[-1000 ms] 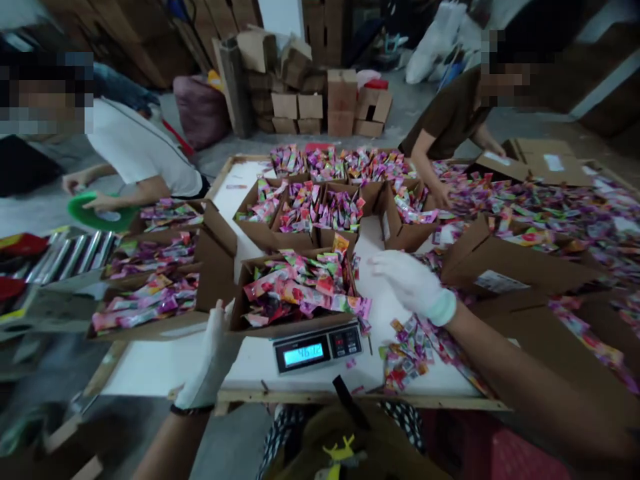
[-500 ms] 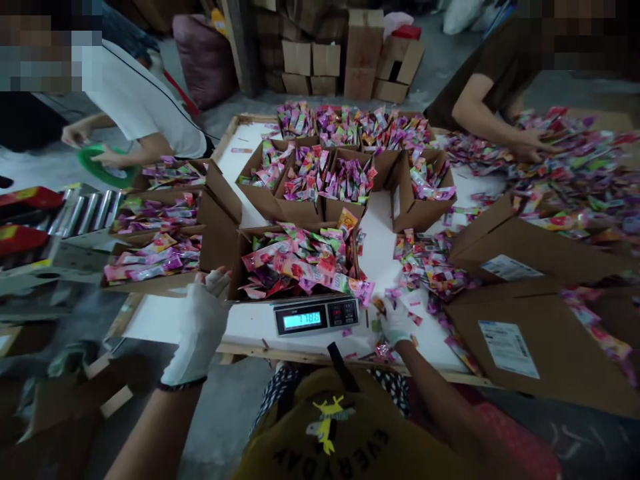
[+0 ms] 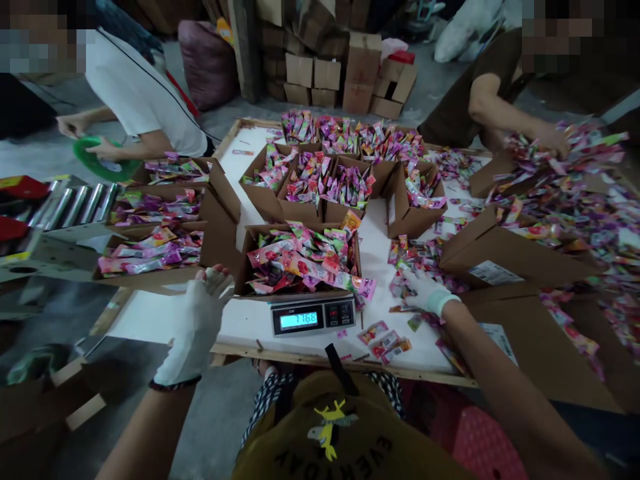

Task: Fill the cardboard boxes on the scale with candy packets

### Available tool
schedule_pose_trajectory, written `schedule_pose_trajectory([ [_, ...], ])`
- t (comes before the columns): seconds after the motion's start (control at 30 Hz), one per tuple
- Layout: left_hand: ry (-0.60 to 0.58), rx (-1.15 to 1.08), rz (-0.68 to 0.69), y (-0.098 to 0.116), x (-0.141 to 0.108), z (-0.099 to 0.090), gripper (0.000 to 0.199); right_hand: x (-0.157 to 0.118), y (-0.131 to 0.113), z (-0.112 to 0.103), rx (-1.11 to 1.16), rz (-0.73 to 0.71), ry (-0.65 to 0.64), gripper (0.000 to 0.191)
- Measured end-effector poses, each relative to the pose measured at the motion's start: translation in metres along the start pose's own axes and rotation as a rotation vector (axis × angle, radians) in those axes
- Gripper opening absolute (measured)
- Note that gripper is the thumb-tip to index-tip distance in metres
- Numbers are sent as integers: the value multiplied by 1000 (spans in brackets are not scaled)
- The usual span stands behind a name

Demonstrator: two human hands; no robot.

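Note:
A cardboard box (image 3: 295, 293) full of small pink and purple snack packets (image 3: 310, 257) rests on a digital scale (image 3: 313, 317) with a lit blue display. My left hand (image 3: 193, 327), in a white fingerless glove, is raised just left of this box, holding nothing, fingers apart. In a similar glove, my right hand (image 3: 425, 292) reaches over a loose heap of packets (image 3: 420, 257) right of the scale. Its fingers stretch out against the heap; the undersides are hidden. Several loose packets (image 3: 385, 341) lie flat near the table's front edge.
Filled boxes (image 3: 305, 212) stand behind the scale, with more boxes (image 3: 150, 273) at left beside a roller conveyor (image 3: 75, 207). Tall open boxes (image 3: 510, 260) flank my right arm. One co-worker (image 3: 145, 87) holds a green ring-shaped roll (image 3: 103, 160); another (image 3: 500, 87) handles packets.
My right hand has moved from the front of the table up and right to the loose heap. Several packets now show near where it was. The display's digits differ; my left hand barely moved.

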State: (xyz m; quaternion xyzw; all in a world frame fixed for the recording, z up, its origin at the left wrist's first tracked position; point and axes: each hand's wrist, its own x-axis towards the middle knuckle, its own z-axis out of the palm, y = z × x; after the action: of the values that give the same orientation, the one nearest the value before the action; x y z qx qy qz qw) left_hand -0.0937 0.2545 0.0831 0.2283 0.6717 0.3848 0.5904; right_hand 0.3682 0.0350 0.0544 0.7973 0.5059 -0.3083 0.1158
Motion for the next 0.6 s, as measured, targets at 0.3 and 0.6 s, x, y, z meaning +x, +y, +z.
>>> schedule_pose_trajectory([
  [0.3, -292, 358, 825, 26, -58, 17, 54, -55, -156, -87, 58, -865, 444, 37],
  [0.6, -175, 86, 357, 0, -4, -6, 63, -98, -66, -137, 48, -224, 828, 48],
])
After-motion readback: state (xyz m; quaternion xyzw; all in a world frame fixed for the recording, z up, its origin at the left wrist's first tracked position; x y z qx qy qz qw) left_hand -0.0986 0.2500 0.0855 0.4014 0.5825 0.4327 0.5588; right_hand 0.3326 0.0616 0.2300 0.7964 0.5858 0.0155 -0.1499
